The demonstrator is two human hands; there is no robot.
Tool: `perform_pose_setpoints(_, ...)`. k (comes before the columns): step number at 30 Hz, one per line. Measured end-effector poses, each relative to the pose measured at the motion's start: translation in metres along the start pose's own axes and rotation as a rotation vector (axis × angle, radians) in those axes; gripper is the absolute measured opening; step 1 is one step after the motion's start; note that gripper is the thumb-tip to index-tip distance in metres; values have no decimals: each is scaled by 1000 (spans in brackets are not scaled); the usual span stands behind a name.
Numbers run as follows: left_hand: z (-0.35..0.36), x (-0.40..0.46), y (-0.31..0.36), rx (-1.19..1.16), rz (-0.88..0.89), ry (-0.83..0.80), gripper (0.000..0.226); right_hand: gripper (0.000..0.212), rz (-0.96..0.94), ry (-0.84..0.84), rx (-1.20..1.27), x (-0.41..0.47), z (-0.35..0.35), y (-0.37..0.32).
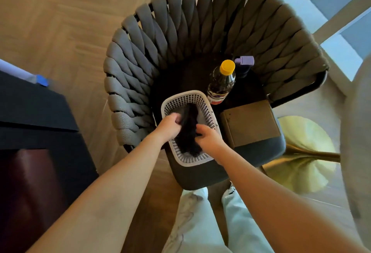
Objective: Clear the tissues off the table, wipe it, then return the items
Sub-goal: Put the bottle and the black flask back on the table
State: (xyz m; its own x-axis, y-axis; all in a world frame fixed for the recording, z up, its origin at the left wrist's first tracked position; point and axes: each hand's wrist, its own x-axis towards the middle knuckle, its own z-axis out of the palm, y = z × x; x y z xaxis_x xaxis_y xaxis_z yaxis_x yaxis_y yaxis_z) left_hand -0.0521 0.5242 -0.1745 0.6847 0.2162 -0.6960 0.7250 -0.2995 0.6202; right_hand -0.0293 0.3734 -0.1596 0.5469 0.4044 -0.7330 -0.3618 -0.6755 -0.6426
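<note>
A white perforated basket (181,98) sits on the seat of a grey woven chair (200,32). Inside it lies a dark crumpled cloth (188,130). My left hand (170,125) grips the cloth's upper left part with curled fingers. My right hand (208,138) pinches the cloth from its right side. Behind the basket stand a dark bottle with a yellow cap (221,82) and a dark bottle with a purple cap (244,62). A brown box (251,122) rests on the seat to the basket's right.
A dark table or cabinet (34,108) fills the left side, with a white and blue object (24,73) at its far edge. A gold round base (301,152) and a pale round tabletop edge (357,132) are at the right. The floor is light wood.
</note>
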Motion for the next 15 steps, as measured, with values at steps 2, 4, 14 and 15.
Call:
perform_pose_setpoints(2, 2, 2, 2, -1, -18, 13, 41, 47, 8, -1, 7, -4, -6, 5)
perform_pose_setpoints(4, 2, 4, 9, 0, 0, 26, 41, 40, 30, 62, 28, -12, -20, 6)
perform_pose_setpoints(14, 5, 13, 84, 95, 420, 244, 69, 68, -478, 797, -206, -7, -92, -65)
perform_pose_setpoints(15, 7, 17, 91, 117, 469, 262, 77, 68, -482, 786, -239, -4, -95, -73)
